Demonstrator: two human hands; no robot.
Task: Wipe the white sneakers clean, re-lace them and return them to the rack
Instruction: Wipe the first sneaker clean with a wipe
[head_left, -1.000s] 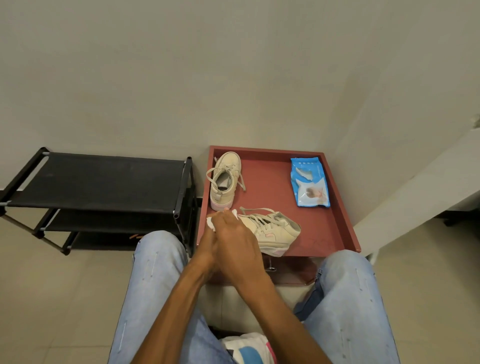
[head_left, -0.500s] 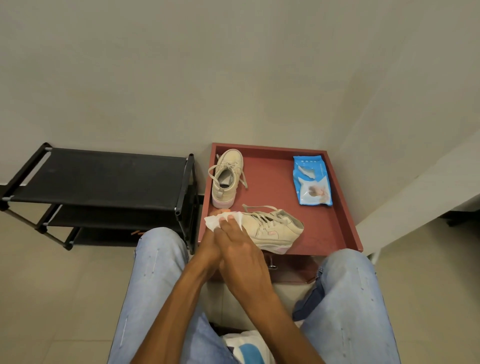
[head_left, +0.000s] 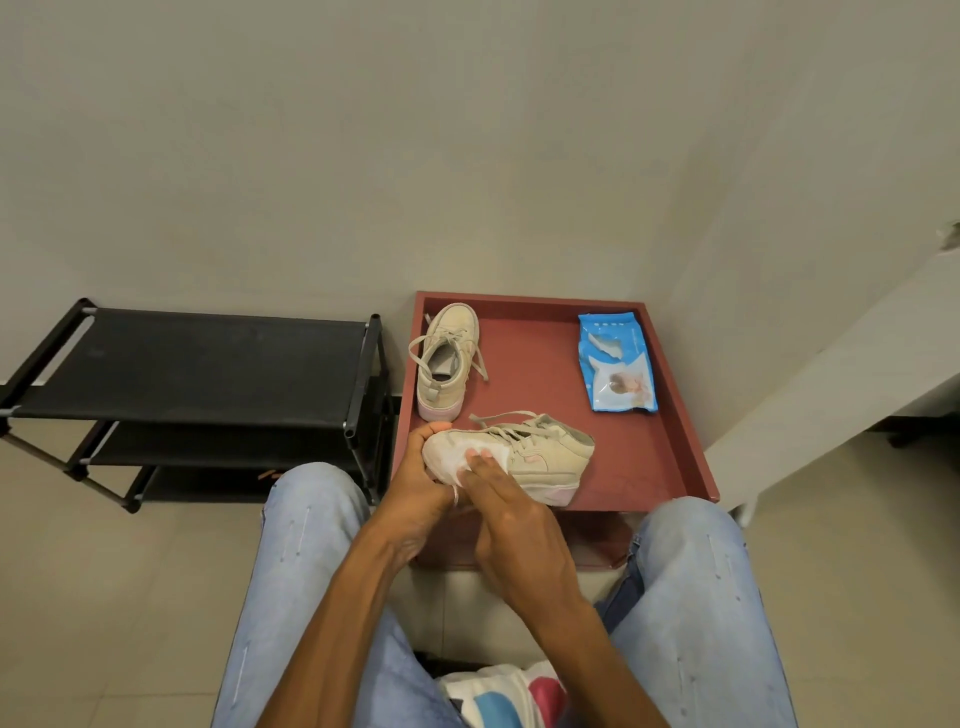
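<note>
The left hand (head_left: 415, 493) curled round the toe of the near cream lace-up sneaker (head_left: 540, 457), probably to steady it on its side at the near edge of the red rimmed tray (head_left: 691, 415); the right hand (head_left: 514, 540) pressed a white wipe (head_left: 457, 457) there with flat fingers; the black fabric-shelved rack (head_left: 208, 364) waited left.

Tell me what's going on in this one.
A seated person's left hand grips the toe of the near sneaker at the front edge of the red tray, while the right hand presses a white wipe against it. The second sneaker stands further back, laces loose; a blue wipes pack lies to its right. The black rack is on the left.
</note>
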